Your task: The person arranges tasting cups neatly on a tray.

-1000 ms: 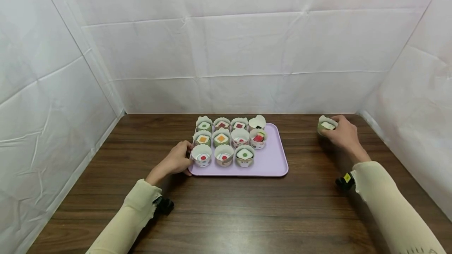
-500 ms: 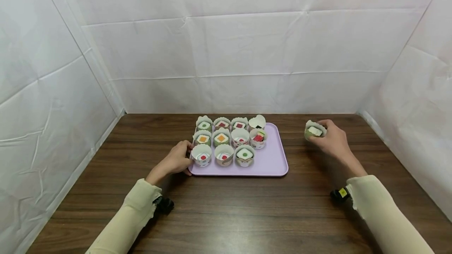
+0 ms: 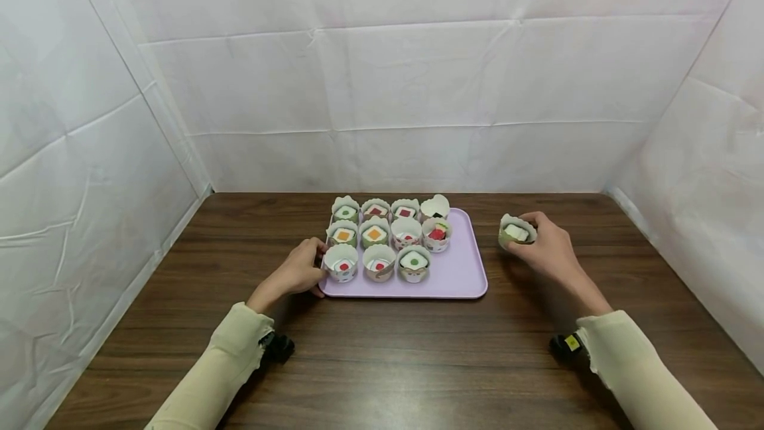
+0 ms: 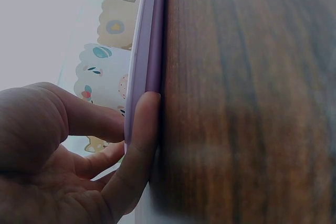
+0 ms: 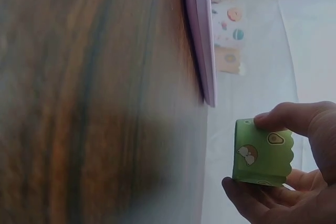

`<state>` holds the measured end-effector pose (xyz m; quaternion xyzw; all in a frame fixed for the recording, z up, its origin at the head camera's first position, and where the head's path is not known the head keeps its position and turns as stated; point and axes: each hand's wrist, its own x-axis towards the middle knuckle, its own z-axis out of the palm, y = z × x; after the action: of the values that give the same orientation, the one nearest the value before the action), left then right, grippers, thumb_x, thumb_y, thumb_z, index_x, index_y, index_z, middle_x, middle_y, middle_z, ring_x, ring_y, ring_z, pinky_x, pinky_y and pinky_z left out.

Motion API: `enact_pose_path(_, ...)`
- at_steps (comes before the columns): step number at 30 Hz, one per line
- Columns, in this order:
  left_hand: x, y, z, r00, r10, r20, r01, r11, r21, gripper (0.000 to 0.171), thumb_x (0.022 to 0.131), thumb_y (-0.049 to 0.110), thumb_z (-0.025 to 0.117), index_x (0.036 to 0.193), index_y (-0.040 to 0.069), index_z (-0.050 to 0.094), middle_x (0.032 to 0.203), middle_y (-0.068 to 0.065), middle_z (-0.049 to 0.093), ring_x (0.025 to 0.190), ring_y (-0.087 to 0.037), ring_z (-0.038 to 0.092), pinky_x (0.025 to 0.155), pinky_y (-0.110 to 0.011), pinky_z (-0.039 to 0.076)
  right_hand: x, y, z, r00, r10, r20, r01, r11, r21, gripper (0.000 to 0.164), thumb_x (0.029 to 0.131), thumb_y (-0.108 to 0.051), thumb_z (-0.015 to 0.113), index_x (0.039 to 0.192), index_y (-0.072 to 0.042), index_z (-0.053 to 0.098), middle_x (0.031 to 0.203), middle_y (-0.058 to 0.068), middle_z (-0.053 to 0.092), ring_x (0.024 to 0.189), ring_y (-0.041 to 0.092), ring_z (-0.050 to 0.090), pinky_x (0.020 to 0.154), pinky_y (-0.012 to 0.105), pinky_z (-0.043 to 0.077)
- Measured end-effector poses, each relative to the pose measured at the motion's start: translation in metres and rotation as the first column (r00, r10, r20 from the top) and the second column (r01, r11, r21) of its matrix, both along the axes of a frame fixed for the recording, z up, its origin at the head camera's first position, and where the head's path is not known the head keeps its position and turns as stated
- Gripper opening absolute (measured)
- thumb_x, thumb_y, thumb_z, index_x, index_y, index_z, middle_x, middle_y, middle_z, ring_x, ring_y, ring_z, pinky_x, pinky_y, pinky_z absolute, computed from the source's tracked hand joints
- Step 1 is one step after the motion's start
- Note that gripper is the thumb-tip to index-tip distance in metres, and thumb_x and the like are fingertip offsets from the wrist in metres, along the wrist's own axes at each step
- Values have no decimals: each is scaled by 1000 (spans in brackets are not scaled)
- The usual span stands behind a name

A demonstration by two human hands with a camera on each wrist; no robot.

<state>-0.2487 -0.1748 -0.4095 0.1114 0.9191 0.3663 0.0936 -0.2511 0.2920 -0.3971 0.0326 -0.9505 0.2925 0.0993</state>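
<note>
My right hand (image 3: 552, 249) holds a green paper baking cup (image 3: 506, 239) over the table, a short way right of the tray. A pale square piece (image 3: 516, 232) sits inside that cup. In the right wrist view, the thumb is on one side of the cup (image 5: 257, 156) and the fingers are on the other. My left hand (image 3: 294, 267) grips the left edge of a lilac tray (image 3: 459, 277). Its fingers lie on both sides of the tray rim (image 4: 146, 51) in the left wrist view. Rows of filled paper cups (image 3: 374, 235) stand on the tray.
The tray lies on a dark wooden table (image 3: 394, 363) near its back edge. White sheeting (image 3: 406, 78) hangs behind and on both sides. At the front row's right end is a cup with a green-dotted white square (image 3: 414, 261), beside bare tray.
My right hand has carried the green cup leftward and a little nearer, from the far right of the table toward the tray. The left hand and the tray have stayed put.
</note>
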Motion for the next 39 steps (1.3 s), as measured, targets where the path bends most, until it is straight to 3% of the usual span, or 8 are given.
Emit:
enact_pose_path(9,1,2,1,1000,13,25,-14,999,30,45,82,-8,59,126,-12,51,120,-26,52,104,-40,59,54,-27,64,5,-9,2,1000,18,-15,-18,1000,9,65,87,-25,79,138,4,52,125,31,63,103,41,63,81,45,54)
enact_pose_path(14,2,3,2,998,22,56,-26,998,65,45,82,-11,58,127,-13,50,121,-27,49,98,-39,60,54,-29,65,8,-17,5,999,45,-20,-45,999,5,64,88,-24,78,139,5,52,126,31,63,105,42,63,83,49,56)
enact_pose_path(24,1,4,0,997,25,74,-32,995,97,47,81,-12,57,127,-12,49,121,-27,48,100,-41,60,54,-30,66,15,-41,6,996,86,-29,-86,996,5,61,84,-22,81,134,4,56,122,27,66,103,38,65,85,46,55)
enact_pose_path(39,2,3,-1,996,19,83,-30,991,130,46,82,-12,57,128,-13,47,123,-29,47,91,-37,63,55,-31,67,14,-74,-6,986,163,-32,-163,987,11,55,82,-17,82,127,4,58,122,25,67,112,39,64,96,57,56)
